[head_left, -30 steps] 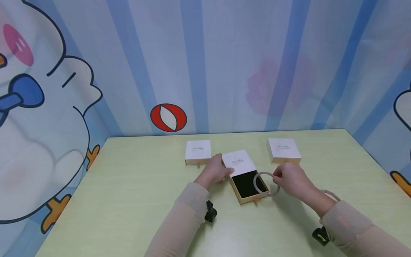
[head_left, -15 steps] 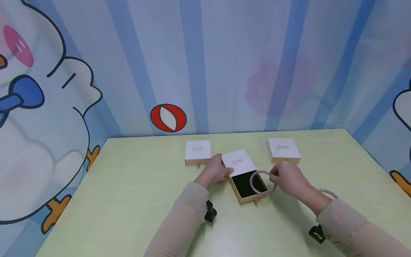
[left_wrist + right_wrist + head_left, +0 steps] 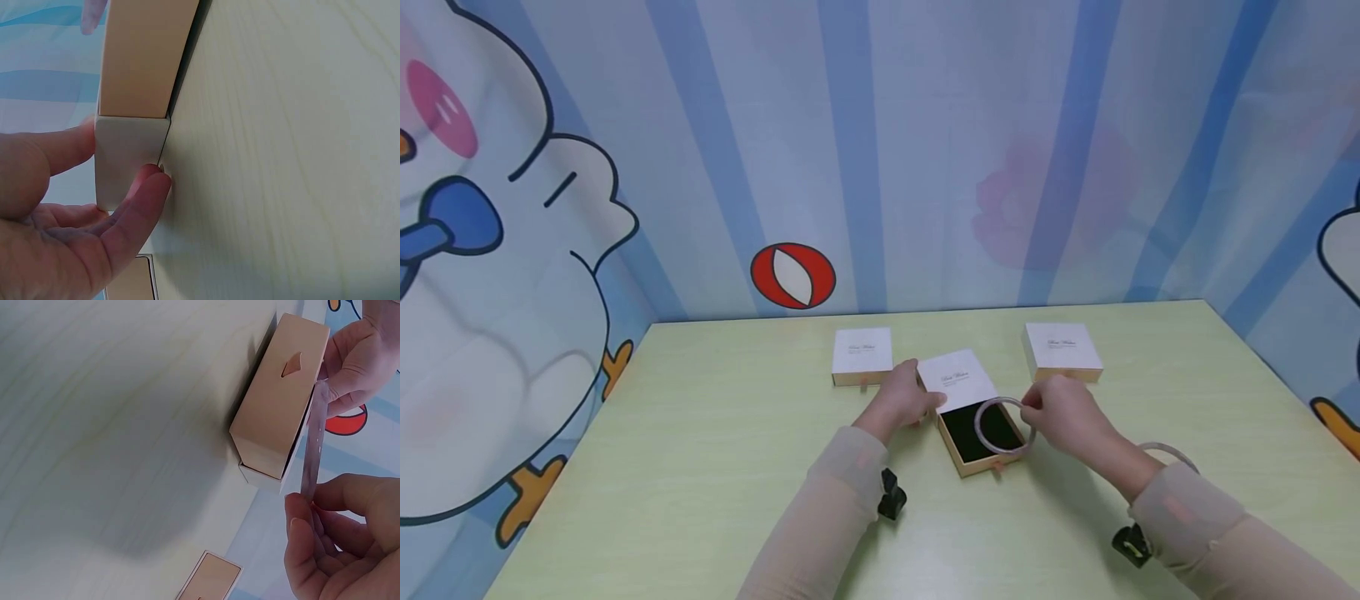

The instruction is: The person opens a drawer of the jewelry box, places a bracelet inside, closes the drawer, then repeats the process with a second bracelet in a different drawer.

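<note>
A small white box sleeve [image 3: 958, 379] has its gold drawer [image 3: 958, 451] slid partway out, baring a dark lining. My left hand [image 3: 901, 396] grips the sleeve's left side; in the left wrist view the thumb lies on one face and the curled fingers [image 3: 140, 209] reach under its edge. Between right thumb and fingers, my right hand [image 3: 1067, 419] pinches a pale translucent bangle [image 3: 980, 431]. The bangle stands tilted over the drawer. Seen from the right wrist, the bangle [image 3: 313, 450] is edge-on alongside the drawer's front [image 3: 269, 400]; whether it touches the lining cannot be told.
Two closed white boxes stand behind, one box [image 3: 862, 352] at left and another box [image 3: 1063, 350] at right. A second bangle [image 3: 1172, 452] shows partly behind my right wrist. All are on a pale wooden table [image 3: 715, 467] against a printed cloth backdrop [image 3: 910, 150].
My right hand has moved slightly left, bringing the bangle from the drawer's right edge to over its dark lining. My left hand and the box have stayed put.
</note>
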`<state>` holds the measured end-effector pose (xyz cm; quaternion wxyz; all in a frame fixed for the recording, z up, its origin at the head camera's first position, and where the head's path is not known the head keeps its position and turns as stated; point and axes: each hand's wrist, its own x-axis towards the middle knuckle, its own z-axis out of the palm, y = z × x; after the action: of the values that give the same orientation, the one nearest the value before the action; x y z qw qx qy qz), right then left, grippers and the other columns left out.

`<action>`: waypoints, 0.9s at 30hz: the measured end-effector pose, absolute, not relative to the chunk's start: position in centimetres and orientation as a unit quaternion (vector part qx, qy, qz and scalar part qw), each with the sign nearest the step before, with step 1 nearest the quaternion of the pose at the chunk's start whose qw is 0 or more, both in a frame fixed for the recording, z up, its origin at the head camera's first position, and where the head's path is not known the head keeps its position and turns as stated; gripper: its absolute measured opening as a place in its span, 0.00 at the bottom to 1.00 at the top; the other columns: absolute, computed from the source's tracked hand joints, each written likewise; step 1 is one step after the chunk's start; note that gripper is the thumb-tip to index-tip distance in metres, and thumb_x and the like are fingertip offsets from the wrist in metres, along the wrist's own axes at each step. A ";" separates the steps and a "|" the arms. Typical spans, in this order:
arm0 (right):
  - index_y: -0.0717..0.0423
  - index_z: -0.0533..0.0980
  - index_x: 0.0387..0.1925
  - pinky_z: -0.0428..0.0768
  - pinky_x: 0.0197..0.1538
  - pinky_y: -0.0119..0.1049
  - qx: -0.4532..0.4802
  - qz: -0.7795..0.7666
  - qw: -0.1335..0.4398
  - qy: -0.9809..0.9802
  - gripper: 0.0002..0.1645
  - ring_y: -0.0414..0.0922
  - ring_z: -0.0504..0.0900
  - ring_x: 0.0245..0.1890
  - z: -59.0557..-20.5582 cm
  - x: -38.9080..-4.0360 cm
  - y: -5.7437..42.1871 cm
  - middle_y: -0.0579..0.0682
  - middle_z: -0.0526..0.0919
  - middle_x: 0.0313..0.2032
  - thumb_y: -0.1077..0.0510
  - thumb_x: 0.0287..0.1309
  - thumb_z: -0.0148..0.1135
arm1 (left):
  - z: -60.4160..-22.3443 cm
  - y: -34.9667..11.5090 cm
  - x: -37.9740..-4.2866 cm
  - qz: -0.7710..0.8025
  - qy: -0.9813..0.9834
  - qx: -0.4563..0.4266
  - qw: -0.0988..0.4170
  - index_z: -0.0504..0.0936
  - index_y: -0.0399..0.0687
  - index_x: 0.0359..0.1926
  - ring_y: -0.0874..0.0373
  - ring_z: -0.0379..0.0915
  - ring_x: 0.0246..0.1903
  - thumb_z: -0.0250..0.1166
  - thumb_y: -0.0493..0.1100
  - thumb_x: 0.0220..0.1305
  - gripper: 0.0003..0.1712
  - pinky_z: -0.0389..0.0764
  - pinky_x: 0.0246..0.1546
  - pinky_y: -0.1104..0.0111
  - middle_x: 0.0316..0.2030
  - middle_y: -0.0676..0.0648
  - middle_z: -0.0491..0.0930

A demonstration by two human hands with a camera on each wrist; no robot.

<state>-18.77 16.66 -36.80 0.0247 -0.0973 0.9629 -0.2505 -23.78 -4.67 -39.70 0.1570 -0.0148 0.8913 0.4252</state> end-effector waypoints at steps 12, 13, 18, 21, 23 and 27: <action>0.66 0.83 0.30 0.73 0.25 0.32 -0.083 -0.249 0.020 0.965 0.08 0.42 0.74 0.22 -37.0 -19.1 16.0 0.53 0.83 0.26 0.65 0.54 0.59 | -39.7 -4.5 -23.8 0.434 0.887 -0.021 0.157 0.52 0.40 0.72 0.58 0.65 0.15 0.65 0.44 0.61 0.44 0.70 0.20 0.71 0.63 0.40 0.66; 0.66 0.83 0.30 0.73 0.25 0.32 -0.082 -0.249 0.020 0.965 0.08 0.42 0.74 0.22 -37.0 -19.2 16.0 0.53 0.83 0.26 0.65 0.54 0.59 | -39.6 -4.5 -23.8 0.434 0.887 -0.021 0.158 0.52 0.40 0.72 0.58 0.65 0.15 0.65 0.44 0.61 0.44 0.70 0.20 0.71 0.63 0.40 0.65; 0.66 0.83 0.30 0.73 0.24 0.31 -0.083 -0.248 0.015 0.965 0.08 0.42 0.75 0.22 -37.1 -19.2 15.7 0.53 0.83 0.26 0.64 0.55 0.59 | -39.6 -4.6 -23.8 0.435 0.886 -0.022 0.158 0.52 0.40 0.72 0.58 0.66 0.15 0.65 0.44 0.61 0.44 0.70 0.20 0.71 0.64 0.40 0.65; 0.66 0.83 0.29 0.73 0.24 0.31 -0.084 -0.250 0.014 0.965 0.08 0.41 0.75 0.22 -37.1 -19.2 15.5 0.53 0.83 0.25 0.64 0.56 0.60 | -39.6 -4.6 -23.8 0.434 0.887 -0.021 0.158 0.51 0.40 0.72 0.58 0.66 0.15 0.65 0.44 0.61 0.45 0.70 0.20 0.71 0.64 0.40 0.65; 0.65 0.83 0.29 0.73 0.24 0.31 -0.085 -0.252 0.015 0.964 0.08 0.41 0.75 0.22 -37.1 -19.2 15.4 0.52 0.83 0.24 0.63 0.56 0.61 | -39.6 -4.6 -23.8 0.433 0.887 -0.020 0.158 0.51 0.40 0.72 0.58 0.66 0.15 0.65 0.44 0.62 0.45 0.70 0.20 0.71 0.65 0.40 0.64; 0.65 0.83 0.29 0.73 0.24 0.31 -0.085 -0.251 0.010 0.964 0.09 0.41 0.75 0.21 -37.2 -19.2 15.1 0.52 0.83 0.24 0.62 0.56 0.62 | -39.6 -4.5 -23.7 0.429 0.889 -0.018 0.159 0.51 0.40 0.72 0.58 0.66 0.15 0.64 0.45 0.62 0.44 0.70 0.20 0.71 0.65 0.39 0.64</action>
<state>-19.22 15.07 -37.22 0.0105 -0.0849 0.9641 -0.2512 -23.73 -4.54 -39.56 0.1594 -0.0181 0.8889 0.4290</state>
